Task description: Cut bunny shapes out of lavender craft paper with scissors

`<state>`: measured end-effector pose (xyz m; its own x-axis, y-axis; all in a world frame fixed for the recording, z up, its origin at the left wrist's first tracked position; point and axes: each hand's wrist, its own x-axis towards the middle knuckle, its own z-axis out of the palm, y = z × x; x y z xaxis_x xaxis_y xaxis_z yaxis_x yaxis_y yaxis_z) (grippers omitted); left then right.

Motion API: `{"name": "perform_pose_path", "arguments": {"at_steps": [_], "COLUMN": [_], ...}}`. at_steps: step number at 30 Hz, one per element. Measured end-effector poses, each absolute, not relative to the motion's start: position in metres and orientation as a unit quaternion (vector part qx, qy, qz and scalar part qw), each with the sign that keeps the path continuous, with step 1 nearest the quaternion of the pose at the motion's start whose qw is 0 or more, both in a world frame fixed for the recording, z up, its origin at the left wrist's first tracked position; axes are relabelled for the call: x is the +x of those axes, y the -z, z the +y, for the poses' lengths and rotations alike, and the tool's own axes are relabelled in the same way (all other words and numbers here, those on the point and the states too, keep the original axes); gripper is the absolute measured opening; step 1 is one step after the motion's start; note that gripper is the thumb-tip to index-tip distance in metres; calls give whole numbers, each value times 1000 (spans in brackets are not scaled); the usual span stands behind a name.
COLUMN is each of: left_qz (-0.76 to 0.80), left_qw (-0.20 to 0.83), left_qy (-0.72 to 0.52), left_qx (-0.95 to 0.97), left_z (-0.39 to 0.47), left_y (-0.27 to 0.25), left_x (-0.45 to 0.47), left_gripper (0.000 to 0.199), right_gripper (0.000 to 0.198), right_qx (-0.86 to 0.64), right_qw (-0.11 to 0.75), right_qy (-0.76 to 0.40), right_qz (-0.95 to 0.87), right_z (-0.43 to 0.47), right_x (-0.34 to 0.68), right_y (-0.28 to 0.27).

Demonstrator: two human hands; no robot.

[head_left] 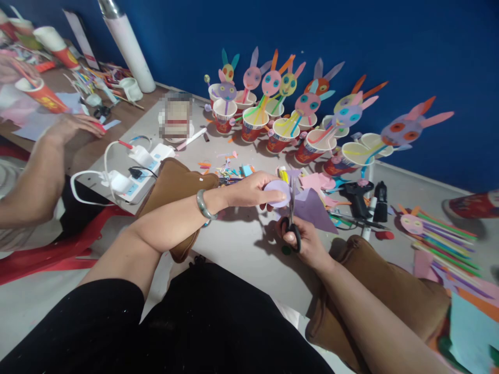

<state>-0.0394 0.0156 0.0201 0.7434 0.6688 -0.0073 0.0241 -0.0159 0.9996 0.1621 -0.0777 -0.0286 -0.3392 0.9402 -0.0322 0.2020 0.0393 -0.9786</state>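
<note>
Between thumb and fingers, my left hand pinches a round piece of light purple paper. My right hand is closed on the black-handled scissors, whose blades point away from me along the right edge of the round paper. Just right of the blades is a darker purple sheet of paper; whether it is joined to the round piece I cannot tell. Pink paper pieces and small colored scraps lie beyond my hands.
Red paper cups with rabbit-faced straws line the blue wall. At right are a black glue gun, colored straws and a brown cushion; another cushion lies under my left arm. A power strip and another person's hand are left.
</note>
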Motion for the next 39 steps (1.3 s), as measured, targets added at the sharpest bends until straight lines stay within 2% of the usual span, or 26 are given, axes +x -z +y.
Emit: {"name": "perform_pose_path", "arguments": {"at_steps": [39], "left_qz": [280], "left_qw": [656], "left_qy": [-236], "left_qx": [660], "left_z": [16], "left_y": [-24], "left_x": [-40], "left_gripper": [15], "right_gripper": [62], "right_qx": [-458], "right_qw": [350], "right_qy": [-536], "right_qz": [-617], "right_z": [-79], "right_x": [163], "right_y": [34]}}
